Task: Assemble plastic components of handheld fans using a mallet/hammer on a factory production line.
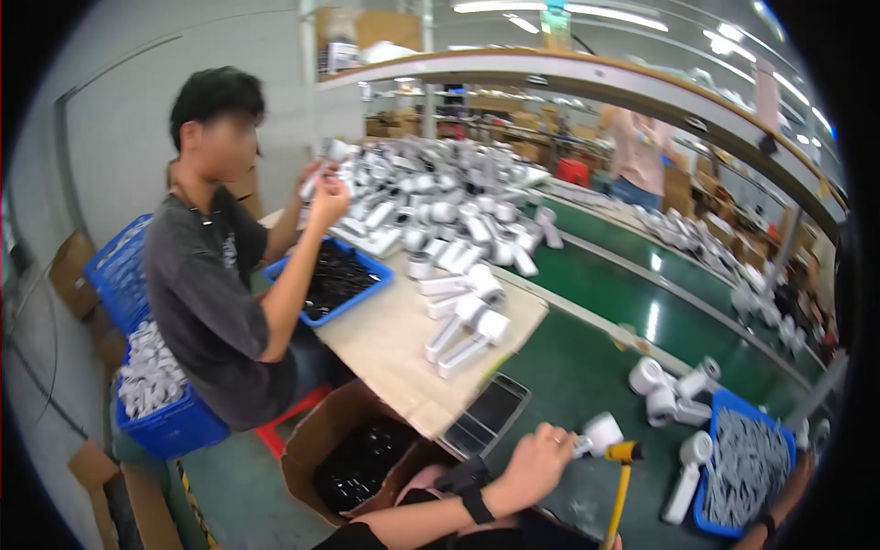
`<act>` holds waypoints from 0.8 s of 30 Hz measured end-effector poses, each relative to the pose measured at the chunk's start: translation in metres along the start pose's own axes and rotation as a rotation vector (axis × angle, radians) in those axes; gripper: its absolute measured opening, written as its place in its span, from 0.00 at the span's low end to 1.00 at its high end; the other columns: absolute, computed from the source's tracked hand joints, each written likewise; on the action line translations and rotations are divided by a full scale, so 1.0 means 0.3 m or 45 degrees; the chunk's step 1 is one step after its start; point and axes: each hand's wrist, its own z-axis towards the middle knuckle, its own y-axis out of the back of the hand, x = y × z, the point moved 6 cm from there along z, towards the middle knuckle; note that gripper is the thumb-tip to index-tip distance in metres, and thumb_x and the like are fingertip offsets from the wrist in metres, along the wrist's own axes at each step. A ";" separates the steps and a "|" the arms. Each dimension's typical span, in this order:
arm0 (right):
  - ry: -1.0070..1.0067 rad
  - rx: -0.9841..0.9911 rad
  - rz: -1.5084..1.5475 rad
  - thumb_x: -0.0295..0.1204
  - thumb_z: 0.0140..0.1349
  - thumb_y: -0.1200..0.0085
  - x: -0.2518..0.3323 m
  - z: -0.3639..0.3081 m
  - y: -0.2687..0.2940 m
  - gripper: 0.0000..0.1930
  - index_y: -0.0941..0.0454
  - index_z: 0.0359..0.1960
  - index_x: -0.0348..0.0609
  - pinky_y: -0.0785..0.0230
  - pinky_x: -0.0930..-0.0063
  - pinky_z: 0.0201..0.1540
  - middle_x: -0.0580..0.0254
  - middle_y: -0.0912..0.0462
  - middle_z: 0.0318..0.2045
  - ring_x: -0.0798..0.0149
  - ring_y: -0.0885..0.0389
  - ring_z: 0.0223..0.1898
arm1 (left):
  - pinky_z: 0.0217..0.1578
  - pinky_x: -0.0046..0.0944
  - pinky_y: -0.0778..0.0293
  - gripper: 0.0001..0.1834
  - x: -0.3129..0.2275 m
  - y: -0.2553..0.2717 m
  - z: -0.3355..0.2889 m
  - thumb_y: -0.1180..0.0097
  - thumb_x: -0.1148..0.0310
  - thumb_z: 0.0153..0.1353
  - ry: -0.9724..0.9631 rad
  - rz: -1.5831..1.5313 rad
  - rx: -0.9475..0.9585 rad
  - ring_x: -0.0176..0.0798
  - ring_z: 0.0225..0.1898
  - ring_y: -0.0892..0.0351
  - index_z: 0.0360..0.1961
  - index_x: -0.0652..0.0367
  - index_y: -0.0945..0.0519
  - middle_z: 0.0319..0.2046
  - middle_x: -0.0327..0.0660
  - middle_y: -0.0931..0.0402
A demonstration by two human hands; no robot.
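My left hand (539,466), with a black band at the wrist, is closed on a white part with a round, cup-like head (602,433). Just right of that head stands a hammer (625,451) with a yellow handle and a yellow-and-black head. Its handle runs down to my right hand (617,543), of which only a sliver shows at the lower edge. A dark flat tray-like object (488,414) lies left of my left hand. Several similar white parts (662,403) lie on the green surface beyond the hammer.
A co-worker (215,275) sits at left, handling a white part by a large pile (440,197). Blue trays hold black pieces (335,280) and grey pieces (747,467). An open carton (312,458) stands beside the board (394,357). Another person's forearm (793,495) enters from the right.
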 end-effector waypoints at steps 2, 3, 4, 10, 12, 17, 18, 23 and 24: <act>0.010 -0.037 -0.102 0.22 0.69 0.45 0.005 0.017 0.007 0.29 0.37 0.72 0.42 0.41 0.86 0.20 0.72 0.25 0.24 0.80 0.35 0.18 | 0.33 0.40 0.27 0.20 -0.015 -0.002 -0.002 0.42 0.71 0.57 -0.013 -0.069 -0.001 0.44 0.42 0.27 0.51 0.64 0.20 0.39 0.41 0.24; 0.025 -0.003 -0.106 0.22 0.69 0.45 0.000 0.035 -0.004 0.29 0.37 0.72 0.42 0.41 0.86 0.20 0.72 0.25 0.24 0.80 0.35 0.18 | 0.34 0.38 0.28 0.21 -0.015 -0.009 -0.007 0.42 0.71 0.56 -0.033 -0.049 0.006 0.43 0.42 0.27 0.52 0.64 0.21 0.39 0.40 0.24; 0.013 -0.004 -0.084 0.22 0.69 0.46 -0.006 0.060 -0.008 0.29 0.37 0.72 0.42 0.41 0.86 0.19 0.72 0.26 0.24 0.80 0.35 0.18 | 0.34 0.36 0.29 0.22 -0.015 -0.006 -0.006 0.43 0.71 0.56 -0.051 -0.027 0.013 0.42 0.43 0.28 0.53 0.64 0.21 0.39 0.40 0.25; 0.004 0.013 -0.143 0.22 0.70 0.46 0.012 0.180 -0.063 0.29 0.37 0.72 0.42 0.43 0.86 0.18 0.73 0.28 0.22 0.80 0.37 0.17 | 0.39 0.43 0.32 0.14 0.002 0.070 0.013 0.45 0.66 0.55 -0.047 -0.084 0.049 0.45 0.44 0.30 0.42 0.57 0.20 0.38 0.39 0.29; -0.074 0.019 -0.199 0.22 0.70 0.46 0.042 0.190 -0.090 0.29 0.37 0.72 0.42 0.43 0.86 0.18 0.73 0.28 0.21 0.80 0.37 0.17 | 0.41 0.42 0.34 0.16 0.009 0.065 0.016 0.46 0.68 0.53 -0.029 -0.117 0.101 0.44 0.45 0.31 0.44 0.58 0.19 0.38 0.39 0.28; 0.094 0.087 -0.431 0.22 0.69 0.45 -0.010 0.187 -0.024 0.29 0.36 0.72 0.42 0.45 0.85 0.19 0.75 0.31 0.21 0.80 0.39 0.18 | 0.41 0.43 0.34 0.19 0.014 0.070 0.003 0.45 0.68 0.54 0.025 -0.112 0.107 0.44 0.45 0.31 0.47 0.60 0.19 0.39 0.40 0.28; 0.154 0.113 -0.508 0.22 0.69 0.45 -0.010 0.182 -0.010 0.28 0.35 0.71 0.41 0.45 0.85 0.20 0.76 0.31 0.21 0.80 0.39 0.18 | 0.41 0.43 0.34 0.19 0.015 0.077 0.000 0.45 0.68 0.54 0.029 -0.121 0.096 0.44 0.45 0.31 0.47 0.60 0.19 0.39 0.40 0.28; 0.226 0.094 -0.620 0.22 0.69 0.45 0.049 0.132 -0.020 0.28 0.34 0.71 0.40 0.45 0.84 0.21 0.77 0.33 0.21 0.80 0.40 0.19 | 0.38 0.44 0.33 0.16 0.021 0.094 -0.016 0.45 0.66 0.59 0.032 -0.216 0.021 0.47 0.40 0.30 0.47 0.61 0.19 0.37 0.42 0.27; 0.248 0.089 -0.630 0.22 0.69 0.46 0.053 0.124 -0.029 0.27 0.34 0.70 0.40 0.45 0.84 0.21 0.77 0.33 0.21 0.80 0.40 0.19 | 0.38 0.44 0.33 0.16 0.033 0.087 -0.015 0.45 0.66 0.59 0.023 -0.230 0.033 0.47 0.40 0.30 0.47 0.61 0.19 0.37 0.42 0.27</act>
